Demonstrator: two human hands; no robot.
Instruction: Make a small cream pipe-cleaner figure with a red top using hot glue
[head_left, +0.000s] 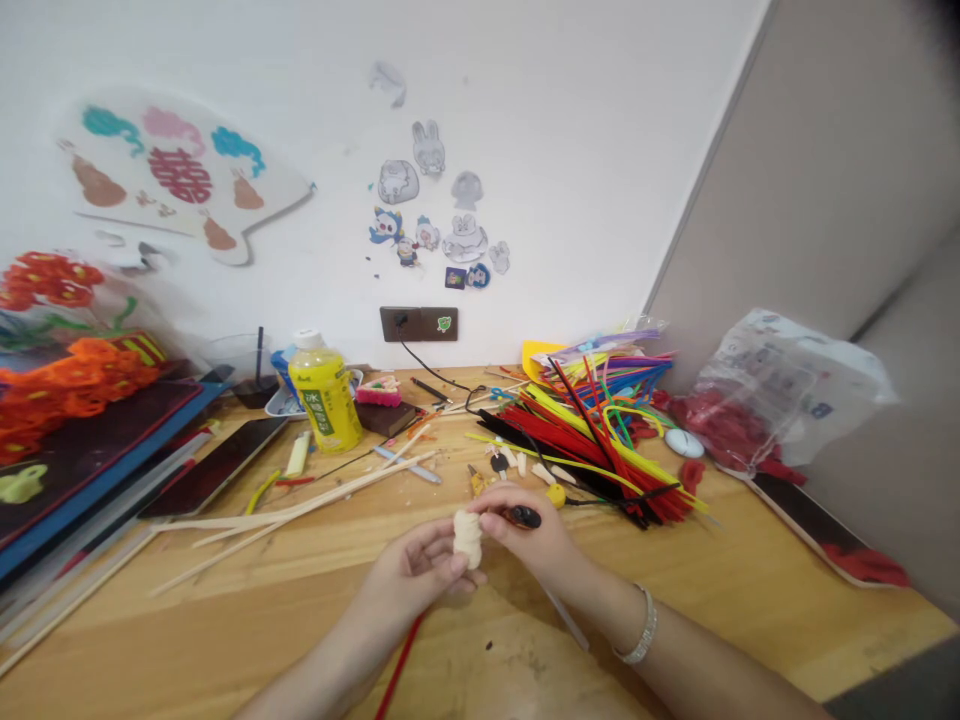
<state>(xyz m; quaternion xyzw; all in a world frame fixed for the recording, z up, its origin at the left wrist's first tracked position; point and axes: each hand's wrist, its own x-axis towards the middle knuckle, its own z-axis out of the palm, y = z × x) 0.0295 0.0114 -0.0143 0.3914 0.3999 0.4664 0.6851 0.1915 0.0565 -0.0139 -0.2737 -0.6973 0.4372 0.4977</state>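
Note:
My left hand [416,578] is closed round a small cream fuzzy coil [468,537] that sits on the end of a red pipe cleaner [397,665] running down toward me. My right hand [529,540], with a silver bracelet [642,628] on the wrist, is closed on a small tool with a black and red handle [523,516] held against the coil. Both hands hover low over the wooden table [300,600], near its middle.
A heap of coloured pipe cleaners [600,430] lies just behind my right hand. Thin wooden sticks [300,510], a yellow drink bottle [324,392], a lighter [298,453] and stacked boards with orange flowers [67,390] fill the left. A plastic bag of red pieces [757,400] sits right.

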